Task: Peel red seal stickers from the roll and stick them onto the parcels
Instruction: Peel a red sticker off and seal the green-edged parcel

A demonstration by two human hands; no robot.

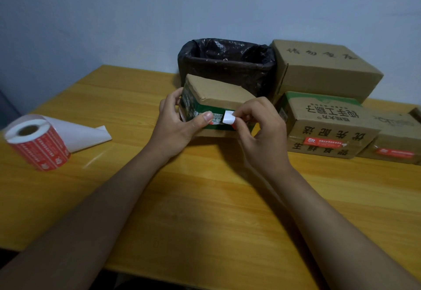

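1. The seal sticker (228, 118) sits against the near face of a small green-and-brown carton (211, 105), showing its white underside with a strip of red at the lower right edge.
2. The right hand (259, 132) pinches the sticker's right end between thumb and forefinger, its other fingers curled beneath.
3. The left hand (180, 128) grips the carton's left end, thumb pressed flat on the near face just left of the sticker and fingers wrapped round the far corner; the carton is tilted, its brown top sloping toward the camera.
4. The carton is at the middle of the wooden table (205, 198), just in front of a bin lined with a black plastic bag (227, 61).
5. Right of the bin stands a large plain cardboard box (323, 71) with handwriting on top.
6. In front of it lies a printed parcel (328, 125) with a red seal on its near face, and beside that, at the right edge, another parcel (396, 139) with a red seal.
7. Well apart at the left of the table, the roll of red stickers (38, 143) stands tilted, a loose tail of white backing paper (77, 133) trailing from it to the right.
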